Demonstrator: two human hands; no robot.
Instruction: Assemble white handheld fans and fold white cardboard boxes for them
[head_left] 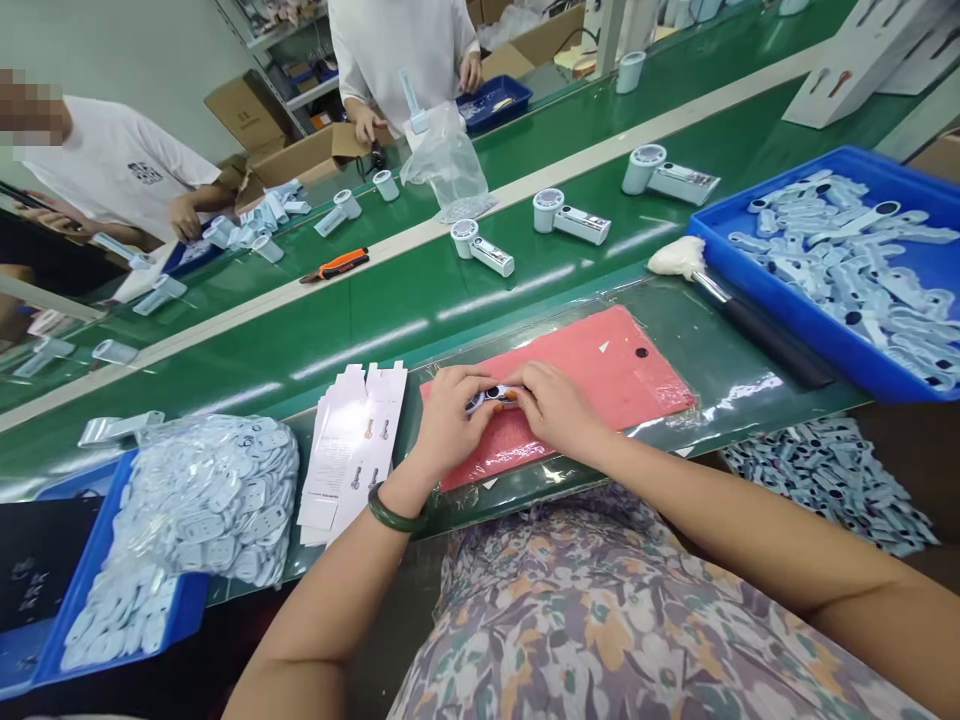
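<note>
Both my hands meet over a red mat [600, 365] at the near edge of the green bench. My left hand [448, 420] and my right hand [555, 408] are closed on the two ends of a small pale-blue plastic part [495, 396] with a dark round hole, pressed down on the mat. A green bangle [391, 510] sits on my left wrist. Flat white cartons [352, 445] lie stacked just left of my left hand.
A blue tray [840, 340] of pale plastic parts stands at right, a brush [739, 300] leaning by it. At left lies a bagged heap of small parts [202, 500]. White handheld devices [570, 215] ride the green conveyor [420, 290]. Two people work across it.
</note>
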